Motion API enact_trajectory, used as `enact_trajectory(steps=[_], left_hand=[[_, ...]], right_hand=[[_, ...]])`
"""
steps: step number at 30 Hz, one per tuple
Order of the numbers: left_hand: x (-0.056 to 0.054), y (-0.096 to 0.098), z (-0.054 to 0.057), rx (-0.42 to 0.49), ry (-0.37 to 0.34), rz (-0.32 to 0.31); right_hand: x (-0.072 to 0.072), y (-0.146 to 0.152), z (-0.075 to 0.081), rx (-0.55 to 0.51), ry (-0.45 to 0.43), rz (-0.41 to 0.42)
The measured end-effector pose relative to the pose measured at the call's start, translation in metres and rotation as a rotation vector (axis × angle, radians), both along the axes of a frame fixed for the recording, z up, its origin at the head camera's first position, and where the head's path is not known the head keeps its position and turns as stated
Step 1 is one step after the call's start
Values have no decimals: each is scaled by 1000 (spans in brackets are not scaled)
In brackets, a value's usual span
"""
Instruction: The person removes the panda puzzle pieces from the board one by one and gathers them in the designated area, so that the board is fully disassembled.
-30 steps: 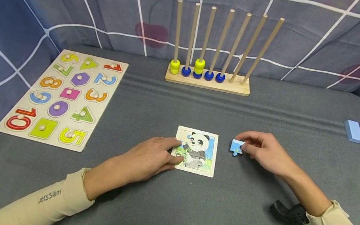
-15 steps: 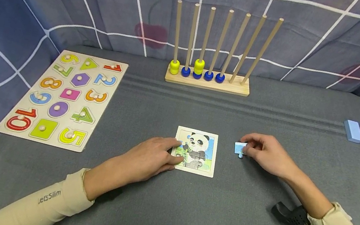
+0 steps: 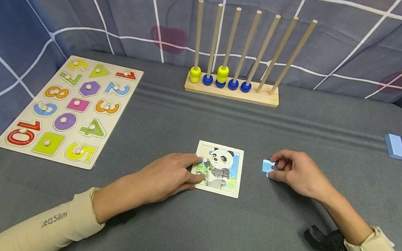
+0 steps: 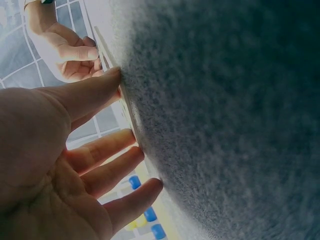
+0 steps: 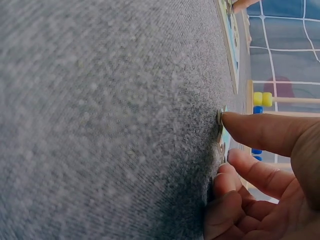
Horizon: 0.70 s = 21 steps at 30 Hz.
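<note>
A square panda jigsaw puzzle (image 3: 222, 169) in a pale wooden frame lies flat on the table in the head view. My left hand (image 3: 170, 175) rests at its left side, fingers extended, with fingertips touching the frame and nearby pieces. In the left wrist view, the thumb (image 4: 95, 95) of that hand meets the board's edge. To the puzzle's right, my right hand (image 3: 303, 175) pinches a blue jigsaw piece (image 3: 267, 166) between thumb and fingers, apart from the frame. The right wrist view shows this piece (image 5: 224, 127) edge-on at the tabletop, partly hidden by the fingers.
On the left lies a number-and-shape peg board (image 3: 78, 105). A wooden bead stacker (image 3: 231, 94) with tall rods and yellow and blue beads stands at the back. One light blue block (image 3: 395, 147) sits far right. A checked curtain (image 3: 125, 4) surrounds the grey table (image 3: 228, 247).
My right hand has shifted slightly right with the jigsaw piece, and the piece has turned in its fingers. The left hand and the puzzle stay in place.
</note>
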<state>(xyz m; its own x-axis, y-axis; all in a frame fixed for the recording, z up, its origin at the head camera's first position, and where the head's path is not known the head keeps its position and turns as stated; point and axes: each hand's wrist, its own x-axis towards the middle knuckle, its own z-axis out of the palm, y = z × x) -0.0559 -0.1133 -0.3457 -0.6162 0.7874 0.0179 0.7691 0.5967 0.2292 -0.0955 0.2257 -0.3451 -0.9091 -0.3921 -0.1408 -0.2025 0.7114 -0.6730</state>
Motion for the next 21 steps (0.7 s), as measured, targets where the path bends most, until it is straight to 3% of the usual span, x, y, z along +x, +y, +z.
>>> enact_trajectory(steps=[21], left_hand=[[0,1,2,-14,-15,1]], right_hand=[[2,-2,-1,-11,23,-17]])
